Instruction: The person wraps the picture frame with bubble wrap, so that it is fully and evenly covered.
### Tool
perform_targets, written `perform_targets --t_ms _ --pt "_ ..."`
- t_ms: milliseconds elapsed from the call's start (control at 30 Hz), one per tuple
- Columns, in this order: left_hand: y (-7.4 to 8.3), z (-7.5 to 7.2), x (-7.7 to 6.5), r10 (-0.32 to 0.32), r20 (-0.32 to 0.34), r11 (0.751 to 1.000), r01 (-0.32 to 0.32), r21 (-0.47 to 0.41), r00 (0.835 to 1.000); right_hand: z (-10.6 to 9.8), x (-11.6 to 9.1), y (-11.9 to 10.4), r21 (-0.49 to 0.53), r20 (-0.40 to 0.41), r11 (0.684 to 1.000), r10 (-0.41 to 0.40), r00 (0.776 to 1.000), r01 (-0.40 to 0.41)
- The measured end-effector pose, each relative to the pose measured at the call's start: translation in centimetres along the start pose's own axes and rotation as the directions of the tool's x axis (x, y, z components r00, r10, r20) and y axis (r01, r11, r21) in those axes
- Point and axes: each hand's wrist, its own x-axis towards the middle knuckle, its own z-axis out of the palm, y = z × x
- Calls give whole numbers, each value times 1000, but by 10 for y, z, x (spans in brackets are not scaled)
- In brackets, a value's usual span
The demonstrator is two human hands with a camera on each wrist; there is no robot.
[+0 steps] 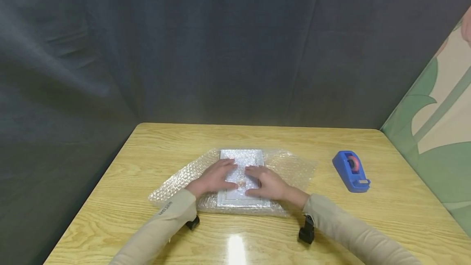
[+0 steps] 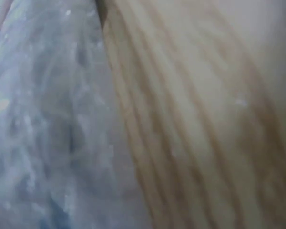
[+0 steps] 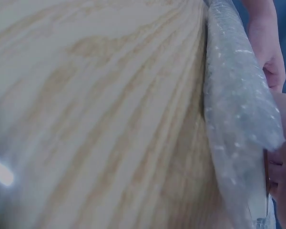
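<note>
A pale rectangular picture frame (image 1: 243,202) lies flat on the table, with clear bubble wrap (image 1: 184,179) over it and spreading out on both sides. My left hand (image 1: 215,177) rests on the left part of the wrapped frame, its fingers extended toward the middle. From the other side my right hand (image 1: 270,183) lies on the right part, fingers pointing inward, thumb apart from them. The two hands face each other with a small gap between. In the left wrist view the wrap (image 2: 52,119) fills the left side; the right wrist view shows the wrap's near edge (image 3: 238,95) beside both hands.
A blue tape dispenser (image 1: 351,171) with a reddish roll stands at the right of the wooden table (image 1: 147,150). Behind the table hangs a dark curtain (image 1: 220,52). A patterned green and cream panel (image 1: 441,126) stands along the right side.
</note>
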Motion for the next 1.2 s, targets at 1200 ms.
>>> perform_targets --t_ms 1200 --pt "0 0 -1 4 -12 999 -4 -47 1000 -81 -110 86 257 -133 821 553 823 -510"
